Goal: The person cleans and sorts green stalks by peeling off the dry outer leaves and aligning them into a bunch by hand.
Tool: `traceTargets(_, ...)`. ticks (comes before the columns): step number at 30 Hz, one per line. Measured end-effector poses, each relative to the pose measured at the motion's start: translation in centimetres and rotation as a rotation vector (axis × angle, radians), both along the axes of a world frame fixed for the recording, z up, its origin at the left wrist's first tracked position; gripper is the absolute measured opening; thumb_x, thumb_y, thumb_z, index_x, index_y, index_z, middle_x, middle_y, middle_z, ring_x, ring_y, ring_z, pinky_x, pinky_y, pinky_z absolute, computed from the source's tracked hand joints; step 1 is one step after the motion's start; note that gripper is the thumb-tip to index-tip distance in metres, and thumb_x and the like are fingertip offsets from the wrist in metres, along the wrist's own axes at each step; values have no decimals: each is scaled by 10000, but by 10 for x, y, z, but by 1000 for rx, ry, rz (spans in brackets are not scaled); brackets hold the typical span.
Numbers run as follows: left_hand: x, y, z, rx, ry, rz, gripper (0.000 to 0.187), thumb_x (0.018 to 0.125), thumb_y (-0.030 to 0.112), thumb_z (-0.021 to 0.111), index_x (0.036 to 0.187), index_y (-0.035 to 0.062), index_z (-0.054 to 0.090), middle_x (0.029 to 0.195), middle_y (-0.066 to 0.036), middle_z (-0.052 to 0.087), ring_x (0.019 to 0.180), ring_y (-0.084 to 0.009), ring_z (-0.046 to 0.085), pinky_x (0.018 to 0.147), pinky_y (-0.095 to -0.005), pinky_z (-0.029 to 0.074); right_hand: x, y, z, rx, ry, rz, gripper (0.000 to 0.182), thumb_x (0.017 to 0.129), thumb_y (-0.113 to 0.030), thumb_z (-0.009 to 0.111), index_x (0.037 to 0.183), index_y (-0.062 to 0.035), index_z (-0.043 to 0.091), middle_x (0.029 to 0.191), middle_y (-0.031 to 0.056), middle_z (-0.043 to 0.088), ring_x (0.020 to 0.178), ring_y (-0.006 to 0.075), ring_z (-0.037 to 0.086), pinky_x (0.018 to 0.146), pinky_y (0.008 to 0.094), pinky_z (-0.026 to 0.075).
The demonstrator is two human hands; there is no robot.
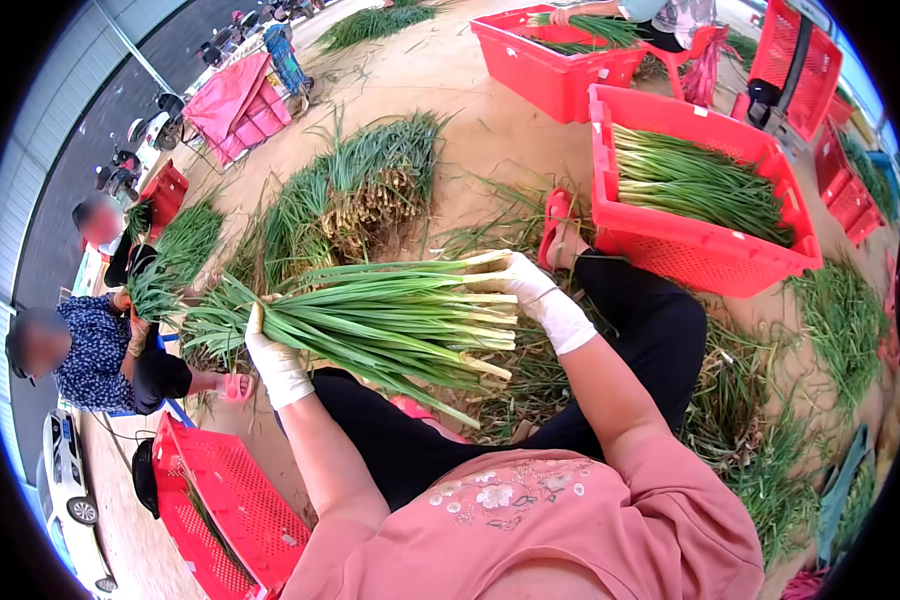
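A bundle of green onions [390, 320] lies level across my lap area, held up in front of me, its pale stem ends pointing right and its long green leaves left. My left hand [275, 360], in a white glove, grips the leafy part, with the thumb up and the fingers hidden under the leaves. At the other end my right hand [532, 290], also gloved, closes around some pale stem ends along the upper edge of the bundle. Beyond my hands rests a big heap of untrimmed green onions [355, 190] with brown roots.
A red crate [710, 265] with stacked green onions stands at the right front; another red crate [545, 85] is behind it. A red crate [230, 500] sits at lower left. Two people sit at left, one in a patterned shirt [95, 350]. Loose leaves [760, 490] litter the ground.
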State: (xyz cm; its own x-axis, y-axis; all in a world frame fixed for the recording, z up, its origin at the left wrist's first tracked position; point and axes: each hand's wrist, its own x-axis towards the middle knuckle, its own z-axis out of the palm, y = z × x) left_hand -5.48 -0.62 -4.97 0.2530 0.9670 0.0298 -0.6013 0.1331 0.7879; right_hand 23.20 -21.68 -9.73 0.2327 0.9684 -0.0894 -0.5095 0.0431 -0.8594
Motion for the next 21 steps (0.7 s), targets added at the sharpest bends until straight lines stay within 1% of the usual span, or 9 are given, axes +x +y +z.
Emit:
traceTargets(1,0,0,0,3,5,0,217,827,258,546,853,43,564,851,-98,573,779,-233,561,726,-363,469,-1,2,-7,34,-91,5,396,731,-69,685,1098,10,561,959,75,627,808,127,596,733,271,491)
traceTargets(2,0,3,-2,-11,6,23,216,828,256,542,856,43,562,850,-97,571,768,-238,561,713,-368,472,-1,3,-14,56,-94,-9,336,742,-67,672,1056,16,587,939,82,634,812,125,595,722,253,485)
traceTargets(7,3,-4,1,-2,21,19,222,828,256,535,849,37,565,840,-102,578,762,-247,564,719,-370,474,-3,14,-42,64,-149,-30,287,766,-65,645,1034,22,595,926,77,638,786,128,605,703,258,495)
traceTargets(14,-5,16,-13,-50,-1,-12,225,819,242,551,845,19,562,825,-121,585,769,-249,567,754,-377,471,-16,16,-51,25,-12,-293,179,786,-52,613,948,17,583,842,80,644,726,120,605,651,260,504)
traceTargets(16,-3,18,-12,-115,-57,-34,211,810,222,569,844,14,560,823,-123,586,769,-246,568,770,-380,471,-15,22,-62,-17,-285,-472,163,794,-30,588,948,13,552,815,89,630,697,139,602,628,277,505)
traceTargets(17,-3,17,-14,-118,-54,-34,211,810,222,569,844,14,560,823,-123,586,769,-246,568,770,-380,471,-13,21,-67,-20,-282,-471,163,794,-30,588,948,13,552,815,89,630,697,139,602,628,277,505)
traceTargets(19,6,5,-8,-90,-29,-20,197,802,204,582,841,12,557,827,-125,586,770,-243,569,772,-380,475,-12,18,-63,347,300,-402,190,788,-9,571,973,12,531,793,94,610,696,164,591,616,291,497)
traceTargets(20,8,4,-9,-64,-19,-20,197,811,214,569,835,20,557,831,-126,588,764,-240,568,747,-372,482,-7,17,-60,209,588,-458,184,745,29,596,922,25,547,900,110,572,696,158,585,638,279,495)
traceTargets(21,8,3,-9,-66,-17,-21,197,811,214,569,835,20,557,831,-126,588,764,-240,568,747,-372,482,-4,20,-78,60,-111,-669,145,728,26,602,873,25,601,887,94,579,709,160,586,652,275,483)
